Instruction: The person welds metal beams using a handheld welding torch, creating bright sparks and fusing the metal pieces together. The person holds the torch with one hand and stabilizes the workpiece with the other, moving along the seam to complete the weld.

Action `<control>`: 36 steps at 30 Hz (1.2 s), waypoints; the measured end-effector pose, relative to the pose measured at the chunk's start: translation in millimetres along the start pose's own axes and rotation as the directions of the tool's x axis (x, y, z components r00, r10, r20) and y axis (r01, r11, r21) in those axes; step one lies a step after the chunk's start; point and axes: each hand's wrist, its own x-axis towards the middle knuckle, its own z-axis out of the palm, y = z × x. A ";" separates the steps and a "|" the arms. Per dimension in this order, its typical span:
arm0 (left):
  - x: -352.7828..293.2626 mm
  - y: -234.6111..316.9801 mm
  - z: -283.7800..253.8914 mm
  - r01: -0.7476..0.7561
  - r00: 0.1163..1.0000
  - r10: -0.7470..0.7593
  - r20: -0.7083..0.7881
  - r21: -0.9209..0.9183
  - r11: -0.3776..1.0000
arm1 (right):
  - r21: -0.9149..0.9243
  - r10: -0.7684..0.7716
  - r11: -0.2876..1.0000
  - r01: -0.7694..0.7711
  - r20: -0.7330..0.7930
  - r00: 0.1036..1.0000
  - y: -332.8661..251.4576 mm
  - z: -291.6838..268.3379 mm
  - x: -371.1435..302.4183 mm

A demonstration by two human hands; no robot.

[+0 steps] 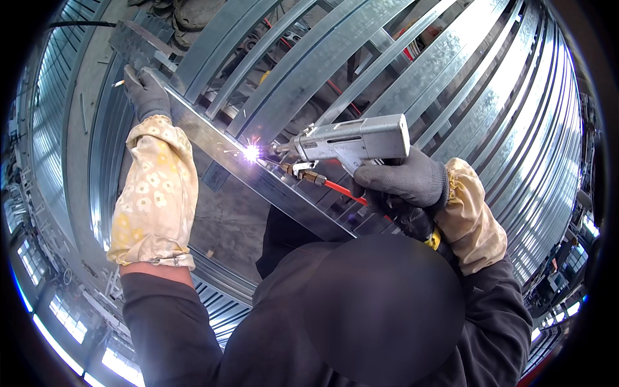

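Head cam's got the right hand (406, 180) wrapped round the welding torch (358, 138), arc (251, 153) spitting on the metal rail (200, 131), left hand (149, 93) near its far end, grip unclear, so any wobble could drag the weld off line.

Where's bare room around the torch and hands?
Mostly bare: grey floor between left sleeve, rail and dark clothing; a few bits lie there. Crowded: sparks, torch, right hand and red hose bunch by the slats.

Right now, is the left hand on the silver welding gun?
No, the right hand grips the silver welding gun, while the left hand is apart from it.
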 end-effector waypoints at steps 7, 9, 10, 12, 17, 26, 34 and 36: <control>-0.7 1.7 1.2 0.004 1.000 -0.004 0.002 -0.016 1.000 | 0.009 -0.015 1.000 0.015 -0.026 1.000 2.2 1.8 -2.2; -0.8 3.4 1.1 0.015 1.000 -0.015 0.003 -0.029 0.999 | 0.004 0.011 1.000 -0.011 -0.020 1.000 2.3 0.9 -2.5; -0.5 4.1 0.7 0.021 1.000 -0.021 0.003 -0.031 0.999 | 0.003 0.026 1.000 -0.026 -0.019 0.999 3.1 0.0 -2.9; -0.1 3.9 0.5 0.027 1.000 -0.027 0.004 -0.032 0.999 | 0.011 0.027 1.000 -0.027 -0.016 1.000 3.7 0.2 -2.9; 0.2 5.1 -1.6 0.030 0.999 -0.030 0.011 -0.023 0.999 | 0.017 0.011 1.000 -0.011 -0.009 1.000 6.7 -0.1 -1.5; -0.8 4.1 -3.3 0.031 1.000 -0.031 0.001 -0.019 0.999 | 0.093 -0.008 0.996 0.008 -0.005 1.000 7.4 2.1 -2.8; -1.7 2.9 -1.1 -0.001 0.999 0.003 -0.048 0.053 0.999 | 0.120 -0.065 0.990 0.072 -0.061 0.996 21.3 1.7 -18.2; -6.4 7.8 -1.3 -0.037 0.995 0.045 -0.085 0.100 0.994 | 0.110 -0.065 0.991 0.069 -0.046 0.997 21.7 -1.6 -24.1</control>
